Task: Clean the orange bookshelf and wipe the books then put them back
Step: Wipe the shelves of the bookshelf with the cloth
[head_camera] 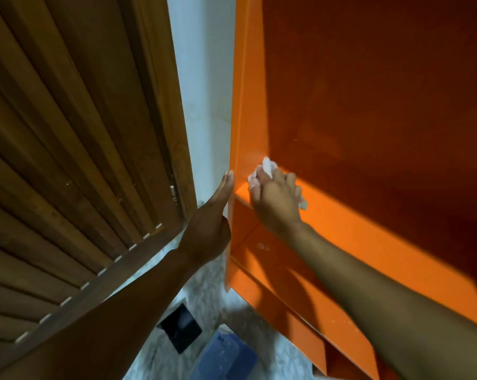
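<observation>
two hands were busy: the right hand [275, 198] bunched a white cloth [262, 171] in the orange bookshelf [369, 111] corner, the left hand [215, 215], fingers straight, braced its side, so hard scrubbing risked rocking it.

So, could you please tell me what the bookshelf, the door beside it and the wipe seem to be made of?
The bookshelf looks like painted or laminated board, possibly metal: smooth, glossy orange with soft reflections. The door appears to be varnished wood, brown with grain along its slats. The wipe gripped by the right hand looks like soft white cloth or tissue, crumpled; I cannot tell which.
</observation>
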A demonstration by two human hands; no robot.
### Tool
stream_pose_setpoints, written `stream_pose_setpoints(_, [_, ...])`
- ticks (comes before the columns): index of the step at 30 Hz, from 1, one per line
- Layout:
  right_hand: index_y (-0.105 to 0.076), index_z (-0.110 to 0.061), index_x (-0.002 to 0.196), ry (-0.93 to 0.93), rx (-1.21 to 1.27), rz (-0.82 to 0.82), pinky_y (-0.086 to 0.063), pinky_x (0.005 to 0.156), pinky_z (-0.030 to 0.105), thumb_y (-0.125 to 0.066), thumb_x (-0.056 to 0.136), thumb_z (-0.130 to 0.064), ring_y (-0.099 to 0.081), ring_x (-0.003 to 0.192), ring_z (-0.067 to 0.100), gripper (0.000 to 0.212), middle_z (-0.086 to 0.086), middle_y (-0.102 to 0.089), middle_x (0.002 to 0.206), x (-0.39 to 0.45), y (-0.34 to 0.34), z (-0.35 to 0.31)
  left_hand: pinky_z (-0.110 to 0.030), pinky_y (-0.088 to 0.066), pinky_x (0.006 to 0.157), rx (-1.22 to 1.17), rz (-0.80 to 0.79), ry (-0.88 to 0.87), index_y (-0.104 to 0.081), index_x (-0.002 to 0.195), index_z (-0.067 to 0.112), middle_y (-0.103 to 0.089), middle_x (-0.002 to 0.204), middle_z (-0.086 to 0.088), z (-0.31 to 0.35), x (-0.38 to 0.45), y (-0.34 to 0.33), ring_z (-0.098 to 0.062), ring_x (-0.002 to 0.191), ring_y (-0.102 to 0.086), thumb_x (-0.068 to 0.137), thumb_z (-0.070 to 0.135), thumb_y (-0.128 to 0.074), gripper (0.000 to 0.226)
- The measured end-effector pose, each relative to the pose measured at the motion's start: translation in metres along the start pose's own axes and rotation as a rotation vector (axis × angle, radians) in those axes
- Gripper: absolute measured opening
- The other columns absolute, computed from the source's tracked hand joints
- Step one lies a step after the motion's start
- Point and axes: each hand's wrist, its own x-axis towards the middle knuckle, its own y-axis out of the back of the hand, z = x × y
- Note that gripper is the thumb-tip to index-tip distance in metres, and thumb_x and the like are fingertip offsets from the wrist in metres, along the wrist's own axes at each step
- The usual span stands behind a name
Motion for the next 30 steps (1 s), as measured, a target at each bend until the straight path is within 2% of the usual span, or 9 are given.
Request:
stream_pose_setpoints(3, [-0.057,-0.021,0.130,0.256,-0.113,0.111,-0.039,0.074,0.040,-0.056,0.093,-0.020,-0.052,0.102,0.035,0.037,0.010,-0.051,0.144,-0.040,-0.004,-0.009,-0.013,-0.034,0.107,-0.047,0.034,0.069,-0.021,0.157,0.013,-0.036,0.156,-0.004,0.006,0.000,0.001,-0.008,0.130,-0.048,0.095,0.020,-0.029,0.062])
stream_pose_setpoints(5, [-0.057,-0.025,0.129,0.456,-0.173,0.089,-0.037,0.071,0.039,-0.055,0.087,-0.010,-0.054,0.096,0.034,0.044,0.006,-0.056,0.136,-0.055,-0.001,0.000,-0.006,-0.024,0.110,-0.044,0.047,0.065,-0.021,0.156,0.010,-0.031,0.157,-0.001,0.009,0.000,0.000,-0.005,0.141,-0.033,0.095,0.017,-0.031,0.062])
stream_pose_setpoints(8, [-0.062,-0.026,0.122,0.619,-0.133,0.180,-0.047,0.072,0.040,-0.066,0.088,-0.017,-0.055,0.084,0.036,0.036,0.008,-0.058,0.111,-0.069,0.013,0.026,-0.003,-0.016,0.112,-0.035,0.025,0.039,-0.019,0.155,0.004,-0.021,0.161,-0.008,0.009,-0.008,-0.009,-0.013,0.150,-0.018,0.093,0.009,-0.033,0.064])
stream_pose_setpoints(10, [-0.068,-0.020,0.113,0.748,-0.278,0.166,-0.041,0.076,0.044,-0.059,0.092,-0.019,-0.049,0.093,0.033,0.023,0.005,-0.058,0.113,-0.081,0.022,0.051,-0.004,-0.018,0.111,-0.056,-0.023,0.037,-0.015,0.157,0.007,-0.018,0.164,-0.011,0.007,-0.020,-0.020,-0.008,0.149,-0.016,0.090,-0.005,-0.038,0.071])
stream_pose_setpoints(12, [-0.071,-0.016,0.106,0.830,-0.500,0.072,-0.036,0.082,0.045,-0.050,0.093,-0.016,-0.049,0.107,0.033,0.025,0.002,-0.061,0.120,-0.101,0.031,0.076,-0.006,-0.024,0.110,-0.086,-0.074,0.042,-0.011,0.158,0.013,-0.015,0.165,-0.009,0.001,-0.036,-0.035,-0.007,0.149,-0.017,0.088,-0.014,-0.041,0.081])
stream_pose_setpoints(16, [-0.069,-0.014,0.094,0.786,-0.609,0.035,-0.034,0.086,0.049,-0.042,0.087,-0.013,-0.046,0.111,0.034,0.028,0.004,-0.064,0.122,-0.152,0.061,0.118,0.002,-0.022,0.104,-0.049,-0.155,0.032,-0.008,0.159,0.014,-0.012,0.166,-0.007,-0.001,-0.069,-0.074,-0.018,0.152,-0.015,0.091,-0.010,-0.046,0.081])
stream_pose_setpoints(21, [-0.070,-0.018,0.091,0.772,-0.646,-0.020,-0.035,0.084,0.048,-0.047,0.087,-0.016,-0.046,0.111,0.033,0.023,0.003,-0.055,0.128,-0.208,0.100,0.175,-0.038,-0.045,0.097,0.005,-0.333,0.039,-0.004,0.157,0.018,-0.011,0.165,-0.009,0.016,-0.097,-0.119,-0.013,0.146,-0.016,0.091,-0.006,-0.047,0.082])
stream_pose_setpoints(26, [-0.062,-0.017,0.088,0.670,-0.650,0.021,-0.035,0.085,0.047,-0.044,0.091,-0.010,-0.048,0.110,0.032,0.019,0.005,-0.054,0.130,-0.272,0.128,0.232,-0.037,-0.053,0.085,0.046,-0.503,0.055,0.004,0.158,0.024,-0.004,0.166,-0.007,0.025,-0.113,-0.161,-0.025,0.150,-0.019,0.092,0.001,-0.046,0.086])
stream_pose_setpoints(30, [-0.053,-0.016,0.096,0.588,-0.592,0.054,-0.034,0.075,0.044,-0.054,0.091,-0.010,-0.049,0.099,0.031,0.008,0.010,-0.056,0.125,-0.305,0.108,0.233,-0.041,-0.042,0.108,0.016,-0.592,0.080,0.003,0.158,0.023,-0.005,0.166,-0.009,0.027,-0.122,-0.190,-0.024,0.153,-0.009,0.090,0.001,-0.045,0.085])
